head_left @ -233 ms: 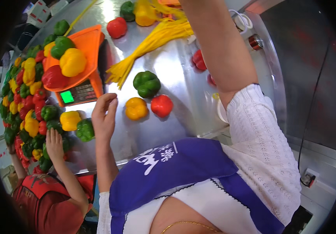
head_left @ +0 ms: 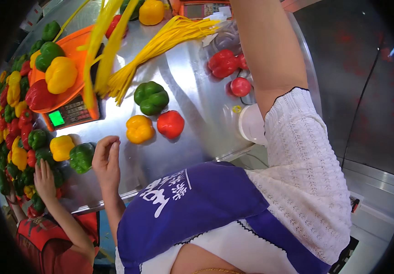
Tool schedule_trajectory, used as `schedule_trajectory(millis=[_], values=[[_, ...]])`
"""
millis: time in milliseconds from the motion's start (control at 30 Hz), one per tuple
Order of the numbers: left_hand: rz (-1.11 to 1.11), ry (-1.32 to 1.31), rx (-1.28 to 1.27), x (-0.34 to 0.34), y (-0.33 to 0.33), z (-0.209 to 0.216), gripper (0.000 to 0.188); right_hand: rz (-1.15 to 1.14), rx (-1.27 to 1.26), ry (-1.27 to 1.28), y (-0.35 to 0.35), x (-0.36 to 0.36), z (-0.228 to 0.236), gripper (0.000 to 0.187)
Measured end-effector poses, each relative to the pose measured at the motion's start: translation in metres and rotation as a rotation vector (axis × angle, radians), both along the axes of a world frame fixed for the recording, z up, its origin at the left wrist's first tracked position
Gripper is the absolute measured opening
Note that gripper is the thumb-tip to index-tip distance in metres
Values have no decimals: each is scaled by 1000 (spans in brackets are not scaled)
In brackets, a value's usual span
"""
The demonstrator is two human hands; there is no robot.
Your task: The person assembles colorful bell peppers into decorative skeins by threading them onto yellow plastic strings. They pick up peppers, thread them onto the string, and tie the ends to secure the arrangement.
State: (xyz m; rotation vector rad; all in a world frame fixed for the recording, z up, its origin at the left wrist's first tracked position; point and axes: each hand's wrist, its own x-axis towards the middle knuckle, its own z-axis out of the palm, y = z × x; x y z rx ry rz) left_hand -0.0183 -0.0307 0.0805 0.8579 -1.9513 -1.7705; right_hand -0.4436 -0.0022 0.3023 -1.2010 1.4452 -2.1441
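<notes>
Here, below and to the right of the left hand (head_left: 106, 157), white characters run boldly across the blue apron (head_left: 206, 201)! Up and left of that hand, the orange scale's green display (head_left: 56, 118) glows, unreadable; its keypad (head_left: 76, 109) carries tiny, illegible markings. Down-left, blurred marks on a co-worker's red vest (head_left: 62, 235)!

Left hand (head_left: 107, 157) just beside 1 green pepper (head_left: 81, 158), a 3-pepper cluster (head_left: 151, 106) and yellow strips (head_left: 157, 43) beyond

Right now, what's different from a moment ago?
The loose yellow strips have swung left, now blurred across the orange scale. Your left hand has drawn slightly toward you. No new grip shows. The yellow bundle and the three peppers near it lie unmoved.
</notes>
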Motion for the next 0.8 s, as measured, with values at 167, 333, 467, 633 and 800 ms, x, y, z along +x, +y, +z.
schedule_trajectory(millis=[167,333,467,633,800], values=[[-12,-52,23,11,16,-4,11,-150,423,-104,7,-56,-107,27],[-43,-79,-75,1,11,-12,12,-284,633,-243,42,-65,-206,39],[-67,-106,-171,-10,8,2,13,-736,522,49,54,-25,-224,46],[-50,-104,-218,-10,9,5,13,-1120,573,939,42,11,-195,40],[-43,-82,-260,-13,10,13,12,-438,818,728,11,28,-208,28]])
